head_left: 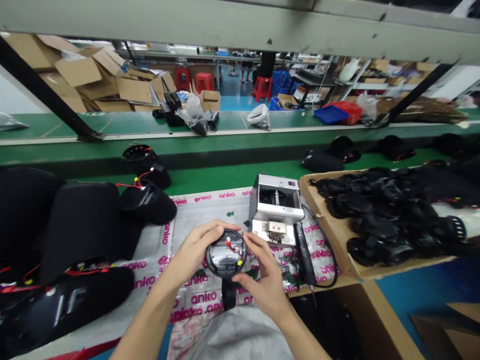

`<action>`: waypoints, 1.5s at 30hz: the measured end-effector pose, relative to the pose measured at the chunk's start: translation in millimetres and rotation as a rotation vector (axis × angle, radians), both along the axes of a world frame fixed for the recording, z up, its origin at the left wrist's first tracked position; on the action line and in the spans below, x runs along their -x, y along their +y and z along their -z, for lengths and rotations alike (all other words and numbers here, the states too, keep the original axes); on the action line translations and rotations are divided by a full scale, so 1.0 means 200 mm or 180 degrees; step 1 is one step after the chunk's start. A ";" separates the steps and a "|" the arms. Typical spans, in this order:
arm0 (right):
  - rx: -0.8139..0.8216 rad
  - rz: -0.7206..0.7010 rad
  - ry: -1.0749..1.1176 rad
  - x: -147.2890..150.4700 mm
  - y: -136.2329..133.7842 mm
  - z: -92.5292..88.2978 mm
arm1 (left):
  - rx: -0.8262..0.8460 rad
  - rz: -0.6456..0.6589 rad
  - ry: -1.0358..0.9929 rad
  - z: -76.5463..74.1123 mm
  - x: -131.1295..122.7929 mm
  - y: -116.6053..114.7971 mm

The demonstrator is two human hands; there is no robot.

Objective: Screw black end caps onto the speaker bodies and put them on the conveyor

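A round black part (226, 253) with red wires and white and yellow connectors inside is held between both hands, its open face toward the camera. My left hand (200, 245) grips its upper left rim, fingers along the top. On the right side, my right hand (264, 267) holds the rim between fingers and thumb. Below the part, a black cylindrical piece (228, 294) shows near the table's front edge. A silver machine (277, 200) stands just beyond my right hand, with a black-handled tool (305, 255) beside it.
Black fabric-covered housings (80, 225) with wires are piled at the left. A cardboard tray (360, 267) of black round parts lies right, above an open carton (390, 320). Across the back run a green ledge (225, 150) and a metal frame. A person (267, 65) is in the distance.
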State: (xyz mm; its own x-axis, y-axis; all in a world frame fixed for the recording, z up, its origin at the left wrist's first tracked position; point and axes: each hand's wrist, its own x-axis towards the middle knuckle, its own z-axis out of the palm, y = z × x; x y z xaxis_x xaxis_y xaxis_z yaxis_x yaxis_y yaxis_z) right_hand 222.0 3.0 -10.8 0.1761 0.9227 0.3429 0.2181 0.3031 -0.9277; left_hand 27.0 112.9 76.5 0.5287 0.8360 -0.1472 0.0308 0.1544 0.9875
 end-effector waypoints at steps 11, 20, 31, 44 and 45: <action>0.0265 0.0250 -0.0389 -0.11 -0.07 -0.14 | 0.0167 0.0820 -0.0776 0.11 -0.06 0.10; 0.1557 0.1585 -0.0752 -0.77 0.06 -0.07 | -0.0107 0.1097 -0.0489 0.10 -0.04 0.08; 0.0559 0.0770 0.1563 -0.76 -0.03 -0.50 | -0.0064 0.1048 -0.0517 0.09 -0.07 0.03; -0.0816 -0.0235 0.1334 -0.34 0.26 -0.69 | -0.0013 0.0915 -0.0496 0.07 -0.07 -0.04; -0.0714 -0.0289 0.1310 -0.32 0.27 -0.66 | 0.0000 0.0912 -0.0479 0.07 -0.07 -0.04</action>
State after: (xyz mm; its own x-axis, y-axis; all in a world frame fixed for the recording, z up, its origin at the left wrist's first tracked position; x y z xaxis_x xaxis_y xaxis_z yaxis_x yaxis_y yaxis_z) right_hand 285.5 56.8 121.7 0.2612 0.8518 0.4541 -0.1903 0.5067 -0.8409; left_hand 41.9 103.9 62.6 0.7584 0.6500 -0.0494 -0.0734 0.1605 0.9843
